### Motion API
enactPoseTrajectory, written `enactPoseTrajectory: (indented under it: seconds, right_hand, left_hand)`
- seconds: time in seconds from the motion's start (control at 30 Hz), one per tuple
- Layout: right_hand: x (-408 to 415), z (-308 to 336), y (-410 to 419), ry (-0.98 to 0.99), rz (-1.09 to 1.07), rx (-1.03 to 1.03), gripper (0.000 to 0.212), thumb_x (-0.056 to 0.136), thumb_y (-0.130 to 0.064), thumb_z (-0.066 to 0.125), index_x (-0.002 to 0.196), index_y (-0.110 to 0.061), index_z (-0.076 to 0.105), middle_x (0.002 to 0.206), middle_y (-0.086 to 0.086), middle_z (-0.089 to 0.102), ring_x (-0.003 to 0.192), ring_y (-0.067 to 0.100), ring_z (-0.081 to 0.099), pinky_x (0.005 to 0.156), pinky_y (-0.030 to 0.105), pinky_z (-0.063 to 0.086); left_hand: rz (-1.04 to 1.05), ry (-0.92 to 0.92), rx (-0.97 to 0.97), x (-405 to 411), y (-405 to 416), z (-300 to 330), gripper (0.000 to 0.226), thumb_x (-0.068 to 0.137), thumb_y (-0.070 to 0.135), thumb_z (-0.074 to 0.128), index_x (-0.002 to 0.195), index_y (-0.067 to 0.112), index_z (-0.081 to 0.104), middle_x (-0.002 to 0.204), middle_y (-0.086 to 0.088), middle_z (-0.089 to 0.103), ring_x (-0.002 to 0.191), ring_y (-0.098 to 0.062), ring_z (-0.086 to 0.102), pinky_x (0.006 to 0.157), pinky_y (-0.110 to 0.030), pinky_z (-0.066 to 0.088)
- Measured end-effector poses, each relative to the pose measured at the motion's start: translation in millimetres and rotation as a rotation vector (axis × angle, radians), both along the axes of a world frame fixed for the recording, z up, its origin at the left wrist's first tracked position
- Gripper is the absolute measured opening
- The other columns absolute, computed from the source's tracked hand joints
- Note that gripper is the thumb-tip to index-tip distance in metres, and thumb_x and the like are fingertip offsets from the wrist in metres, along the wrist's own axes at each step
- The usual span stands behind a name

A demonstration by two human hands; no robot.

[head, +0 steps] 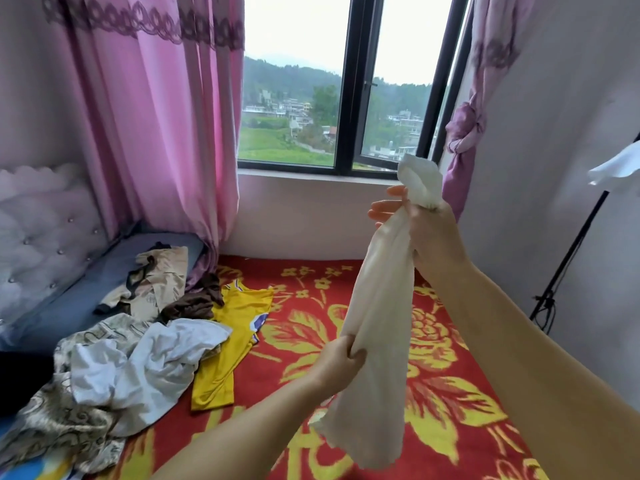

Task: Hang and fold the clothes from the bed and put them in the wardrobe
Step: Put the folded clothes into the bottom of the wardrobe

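A: Where's your garment?

B: The cream garment (377, 306) hangs over the bed (346, 306) at three o'clock; your right hand (426, 230) clenches its top, your left hand (341, 358) pinches its edge.

A: Risk?

B: It's bunched; folding now would likely trap creases.

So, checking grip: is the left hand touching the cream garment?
Touching: the head view shows the left hand pinching the cream garment mid-length.

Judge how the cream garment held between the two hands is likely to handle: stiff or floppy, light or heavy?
Probably floppy: the cream garment hangs bunched and limp between the right hand and left hand. Likely light: its thin fabric looks slightly sheer. Its loose lower end may swing.
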State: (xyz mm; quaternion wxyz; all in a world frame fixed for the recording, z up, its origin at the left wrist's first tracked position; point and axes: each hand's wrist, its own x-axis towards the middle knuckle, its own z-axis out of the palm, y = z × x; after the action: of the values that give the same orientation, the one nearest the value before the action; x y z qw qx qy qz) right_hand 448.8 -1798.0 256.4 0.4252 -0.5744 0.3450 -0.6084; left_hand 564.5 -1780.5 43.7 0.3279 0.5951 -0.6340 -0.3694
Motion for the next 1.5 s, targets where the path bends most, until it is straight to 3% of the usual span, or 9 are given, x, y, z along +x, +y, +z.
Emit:
enactPoseTrajectory:
  seconds: [0.2,0.37,0.5,0.63,1.0,1.17,1.3,1.43,1.5]
  right_hand:
    - [-36,-38,-28,0.236,-0.301,0.013,0.025,0.093,-0.011,0.051,0.115,-0.002,0.057,0.093,0.013,0.069,0.083,0.027,0.069,0.08,0.044,0.055]
    - [-20,-72,-19,0.827,0.069,-0.118,0.103,0.077,-0.035,0.077,0.15,-0.036,0.005,0.145,0.005,0.037,0.13,0.02,0.04,0.109,0.037,0.03]
    - [10,-89,-1,0.616,0.401,-0.002,0.044,0.077,-0.026,0.076,0.117,-0.014,0.062,0.101,-0.003,0.066,0.096,0.007,0.061,0.088,0.032,0.049]
    - [11,-65,6,0.444,0.28,-0.032,0.026,0.091,-0.029,0.063,0.085,-0.005,0.072,0.073,-0.002,0.062,0.069,0.006,0.052,0.062,0.025,0.042]
    - [-56,-67,-23,0.07,-0.244,0.144,0.032,0.095,-0.034,0.057,0.068,-0.017,0.059,0.061,-0.001,0.048,0.05,0.008,0.042,0.05,0.024,0.039]
    - [-69,-91,-20,0.577,-0.19,0.158,0.012,0.093,-0.02,0.06,0.104,-0.017,0.062,0.093,0.002,0.061,0.081,0.013,0.056,0.071,0.02,0.045]
    - [-23,-78,11,1.013,0.372,0.08,0.091,0.08,-0.025,0.076,0.15,-0.035,0.017,0.131,-0.018,0.041,0.124,-0.001,0.039,0.103,0.017,0.031]
    - [17,-92,30,0.829,0.465,0.085,0.015,0.084,-0.009,0.069,0.087,-0.023,0.066,0.078,-0.007,0.063,0.079,0.008,0.057,0.073,0.028,0.047]
    - [17,-92,30,0.626,0.45,0.151,0.006,0.087,-0.007,0.067,0.082,-0.008,0.07,0.077,0.003,0.065,0.075,0.013,0.059,0.07,0.03,0.048]
  left_hand:
    - [0.384,0.058,-0.307,60,-13,21,0.03,0.099,0.026,0.048,0.077,0.006,0.054,0.072,-0.008,0.059,0.069,-0.016,0.052,0.064,-0.036,0.038]
    - [0.148,0.12,-0.424,51,-7,94,0.035,0.086,0.019,0.055,0.054,0.022,0.042,0.05,0.012,0.035,0.051,-0.003,0.03,0.053,-0.025,0.027]
    - [-0.002,0.055,-0.454,37,3,132,0.025,0.086,0.012,0.065,0.063,0.02,0.059,0.053,0.012,0.05,0.053,0.001,0.041,0.055,-0.02,0.034]
    - [-0.158,0.284,-0.221,65,13,142,0.03,0.076,0.034,0.078,0.091,0.013,0.061,0.075,-0.003,0.062,0.067,-0.011,0.054,0.06,-0.024,0.043]
    - [-0.06,-0.507,0.02,136,22,73,0.033,0.082,0.031,0.071,0.06,0.023,0.048,0.064,0.006,0.05,0.068,-0.014,0.049,0.057,-0.026,0.034]
    - [0.105,-0.867,-0.356,117,27,90,0.03,0.09,0.04,0.058,0.072,0.018,0.049,0.088,-0.002,0.057,0.09,-0.028,0.058,0.064,-0.03,0.031]
    - [0.026,-0.919,-0.627,72,33,122,0.019,0.089,0.033,0.055,0.089,0.016,0.063,0.097,-0.001,0.056,0.087,-0.03,0.06,0.064,-0.027,0.029]
    - [-0.151,-0.729,-0.979,49,36,120,0.017,0.066,0.021,0.062,0.081,0.014,0.066,0.089,-0.006,0.056,0.08,-0.024,0.055,0.056,-0.033,0.049]
    - [-0.037,-0.462,-1.028,57,38,114,0.028,0.072,0.025,0.06,0.099,0.019,0.061,0.106,-0.003,0.054,0.099,-0.019,0.051,0.078,-0.033,0.049]
